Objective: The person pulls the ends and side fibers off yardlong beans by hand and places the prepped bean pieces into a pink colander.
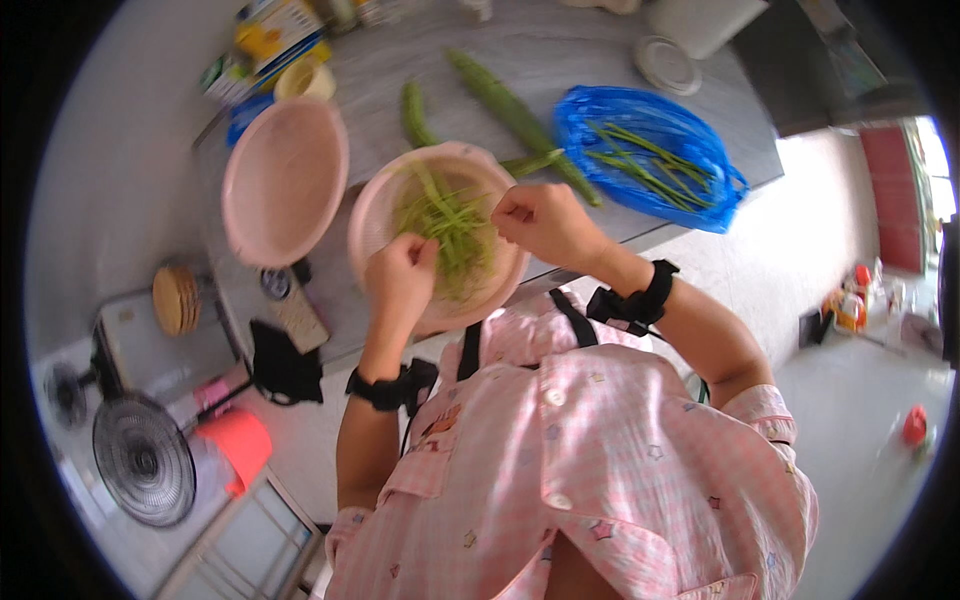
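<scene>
Over a pink plastic basket (365, 217) holding green stem pieces (450, 225), both my hands are curled with fingers pinched. My left hand (401, 274) is above the basket's near left part, close to the pieces. Above the right rim is my right hand (555, 225). Whether either hand pinches something small is hidden by the fingers. Longer green stems (660, 172) lie in an open blue plastic bag (585, 120) at the right. Behind the basket lie a long green gourd (499, 97) and a shorter curved green vegetable (413, 112).
A second pink basket (285, 180) stands left on the grey countertop (390, 37). A phone-like object (300, 322) lies by the left edge, near a black fan (142, 459). A white round lid (667, 65) lies at the back right. Boxes (277, 34) stand at the back left.
</scene>
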The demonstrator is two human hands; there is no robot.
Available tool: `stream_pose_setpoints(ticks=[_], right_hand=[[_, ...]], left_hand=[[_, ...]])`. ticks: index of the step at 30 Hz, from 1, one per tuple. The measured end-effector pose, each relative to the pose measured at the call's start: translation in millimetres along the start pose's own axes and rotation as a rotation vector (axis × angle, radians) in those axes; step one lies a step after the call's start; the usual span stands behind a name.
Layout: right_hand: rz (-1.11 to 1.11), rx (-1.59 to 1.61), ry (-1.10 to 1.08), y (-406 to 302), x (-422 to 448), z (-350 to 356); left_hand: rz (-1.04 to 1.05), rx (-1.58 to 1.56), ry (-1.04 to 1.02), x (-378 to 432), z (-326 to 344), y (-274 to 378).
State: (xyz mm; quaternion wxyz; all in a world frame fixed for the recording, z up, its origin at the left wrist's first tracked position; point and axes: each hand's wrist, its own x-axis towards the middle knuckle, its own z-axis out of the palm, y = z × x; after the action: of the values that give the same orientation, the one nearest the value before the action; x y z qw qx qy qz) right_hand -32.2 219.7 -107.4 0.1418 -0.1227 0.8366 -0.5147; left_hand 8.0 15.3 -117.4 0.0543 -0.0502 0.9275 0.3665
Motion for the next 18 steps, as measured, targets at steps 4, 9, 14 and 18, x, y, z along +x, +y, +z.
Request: stream_pose_setpoints(ticks=[4, 9, 14, 18], right_hand=[[0.119, 0.083, 0.206, 24.5, -27.2, -40.9], [0.157, 0.062, 0.592, 95.0, -47.4, -100.6], [0.269, -0.121, 0.706, 145.6, -63.3, -151.6], [0.293, -0.292, 0.647, 164.6, -67.7, -170.4]], left_hand=[[0.060, -0.147, -0.051, 3.9, 6.0, 58.1], [0.386, -0.200, -0.136, 27.3, 60.6, 123.4], [0.438, -0.094, -0.306, 60.6, 131.0, 160.4], [0.547, -0.017, -0.270, 87.8, 191.1, 176.2]])
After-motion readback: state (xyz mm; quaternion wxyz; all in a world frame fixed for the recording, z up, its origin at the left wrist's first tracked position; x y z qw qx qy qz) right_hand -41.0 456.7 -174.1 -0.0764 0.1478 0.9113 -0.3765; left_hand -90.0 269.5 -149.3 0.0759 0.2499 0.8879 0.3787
